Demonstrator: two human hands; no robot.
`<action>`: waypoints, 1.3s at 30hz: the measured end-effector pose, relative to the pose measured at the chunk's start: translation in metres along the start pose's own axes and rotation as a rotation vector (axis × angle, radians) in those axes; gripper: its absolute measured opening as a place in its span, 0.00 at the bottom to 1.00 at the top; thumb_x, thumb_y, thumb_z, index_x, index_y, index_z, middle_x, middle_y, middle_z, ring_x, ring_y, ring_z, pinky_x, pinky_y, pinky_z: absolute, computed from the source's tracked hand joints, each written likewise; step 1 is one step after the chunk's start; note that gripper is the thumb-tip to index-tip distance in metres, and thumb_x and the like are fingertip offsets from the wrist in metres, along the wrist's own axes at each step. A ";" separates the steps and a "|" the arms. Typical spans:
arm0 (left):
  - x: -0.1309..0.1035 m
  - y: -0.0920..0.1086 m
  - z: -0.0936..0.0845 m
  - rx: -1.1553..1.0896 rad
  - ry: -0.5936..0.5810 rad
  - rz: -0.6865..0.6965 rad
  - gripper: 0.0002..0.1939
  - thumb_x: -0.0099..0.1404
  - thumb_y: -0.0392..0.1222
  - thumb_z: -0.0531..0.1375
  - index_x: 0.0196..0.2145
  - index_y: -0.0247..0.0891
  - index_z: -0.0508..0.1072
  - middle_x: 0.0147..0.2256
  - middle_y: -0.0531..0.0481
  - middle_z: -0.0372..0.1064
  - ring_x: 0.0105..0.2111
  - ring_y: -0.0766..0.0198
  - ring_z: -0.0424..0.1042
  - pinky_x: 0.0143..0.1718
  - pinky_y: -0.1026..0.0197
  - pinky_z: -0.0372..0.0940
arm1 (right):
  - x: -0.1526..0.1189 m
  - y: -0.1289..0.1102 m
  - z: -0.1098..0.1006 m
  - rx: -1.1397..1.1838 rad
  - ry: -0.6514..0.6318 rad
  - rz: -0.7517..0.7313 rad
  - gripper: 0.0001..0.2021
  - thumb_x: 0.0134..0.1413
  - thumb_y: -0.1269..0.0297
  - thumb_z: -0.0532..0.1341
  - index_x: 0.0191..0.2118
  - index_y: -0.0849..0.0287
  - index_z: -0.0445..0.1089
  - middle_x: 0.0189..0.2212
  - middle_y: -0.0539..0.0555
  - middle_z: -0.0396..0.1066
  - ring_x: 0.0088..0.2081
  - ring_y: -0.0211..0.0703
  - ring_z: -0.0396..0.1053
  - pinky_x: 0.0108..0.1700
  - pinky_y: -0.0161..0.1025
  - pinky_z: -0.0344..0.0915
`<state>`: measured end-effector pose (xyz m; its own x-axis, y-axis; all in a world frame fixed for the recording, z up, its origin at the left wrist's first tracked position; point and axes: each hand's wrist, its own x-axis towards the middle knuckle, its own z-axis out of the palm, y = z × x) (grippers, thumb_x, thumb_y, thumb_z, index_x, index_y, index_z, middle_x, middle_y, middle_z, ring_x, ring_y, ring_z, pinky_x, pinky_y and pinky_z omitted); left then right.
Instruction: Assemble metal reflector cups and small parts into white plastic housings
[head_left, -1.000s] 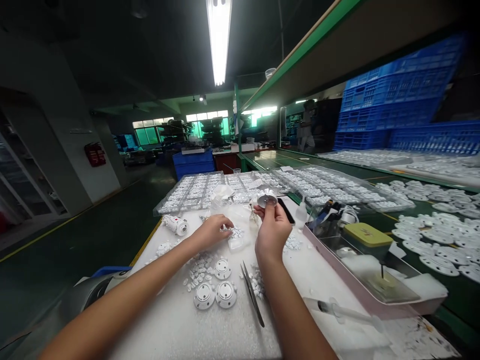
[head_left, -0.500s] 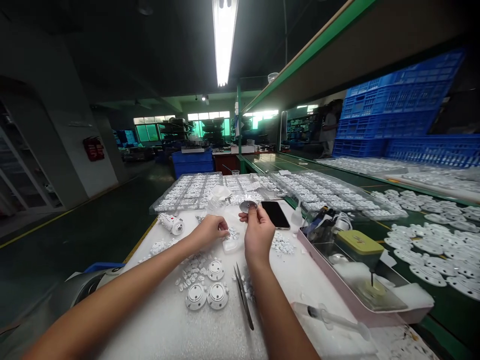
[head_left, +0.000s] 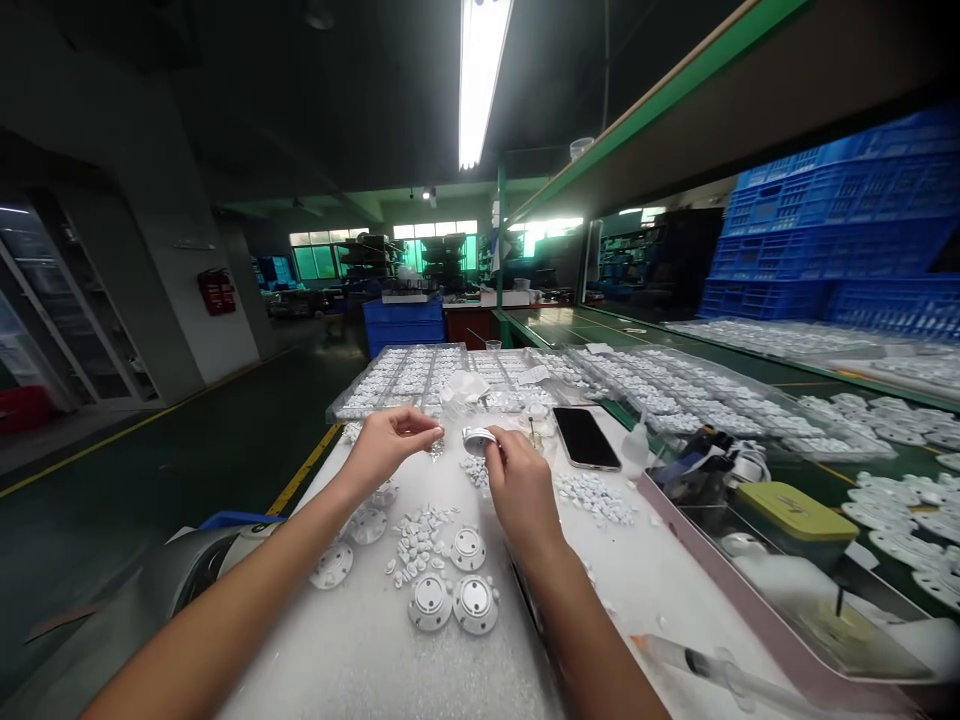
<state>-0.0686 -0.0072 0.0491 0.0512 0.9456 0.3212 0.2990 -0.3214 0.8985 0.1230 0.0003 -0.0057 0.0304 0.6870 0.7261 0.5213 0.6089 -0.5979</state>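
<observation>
My right hand [head_left: 523, 482] grips a round white domed part [head_left: 477, 441] by its edge, tilted above the white work surface [head_left: 360, 655]. To its left, my left hand [head_left: 392, 445] has thumb and forefinger pinched together; whatever is between the tips is too small to make out. The two hands are apart. Below them lie several similar round white parts with dark holes [head_left: 430, 601]. A heap of small white pieces [head_left: 421, 540] lies beside these, and more small white pieces [head_left: 596, 497] lie right of my right hand. My right forearm mostly hides the tweezers.
A black phone [head_left: 586, 437] and a small squeeze bottle [head_left: 636, 450] lie to the right. A pink tray [head_left: 697, 560] holds tools and a yellow-lidded box [head_left: 797, 508]; a syringe [head_left: 697, 664] lies before it. Clear trays of white parts [head_left: 409, 375] line the back.
My left hand has risen from the small pieces and moved left, fingers pinched. My right hand has lowered and tilted the round part. The view has swung left.
</observation>
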 end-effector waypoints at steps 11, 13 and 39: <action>-0.001 -0.005 -0.005 -0.174 -0.010 0.011 0.15 0.53 0.50 0.72 0.34 0.37 0.82 0.30 0.48 0.77 0.30 0.65 0.70 0.35 0.62 0.67 | -0.005 -0.010 0.001 -0.058 -0.091 -0.202 0.14 0.66 0.69 0.50 0.49 0.57 0.71 0.39 0.57 0.74 0.40 0.46 0.74 0.42 0.41 0.70; -0.003 -0.001 -0.004 -0.182 -0.033 0.040 0.13 0.54 0.48 0.72 0.34 0.38 0.82 0.31 0.49 0.76 0.30 0.66 0.70 0.34 0.63 0.66 | -0.006 -0.013 0.000 -0.053 -0.097 -0.265 0.14 0.67 0.70 0.50 0.50 0.56 0.70 0.41 0.57 0.74 0.42 0.45 0.74 0.43 0.40 0.71; -0.020 -0.011 0.024 0.005 -0.036 0.377 0.11 0.64 0.36 0.61 0.46 0.38 0.75 0.44 0.47 0.72 0.45 0.62 0.72 0.46 0.60 0.70 | -0.006 -0.027 -0.004 0.082 -0.054 -0.099 0.10 0.63 0.67 0.56 0.42 0.58 0.75 0.29 0.51 0.72 0.28 0.38 0.71 0.34 0.35 0.68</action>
<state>-0.0504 -0.0211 0.0258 0.1922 0.7620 0.6184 0.2572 -0.6473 0.7175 0.1123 -0.0218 0.0078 -0.0654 0.6408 0.7649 0.4475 0.7040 -0.5515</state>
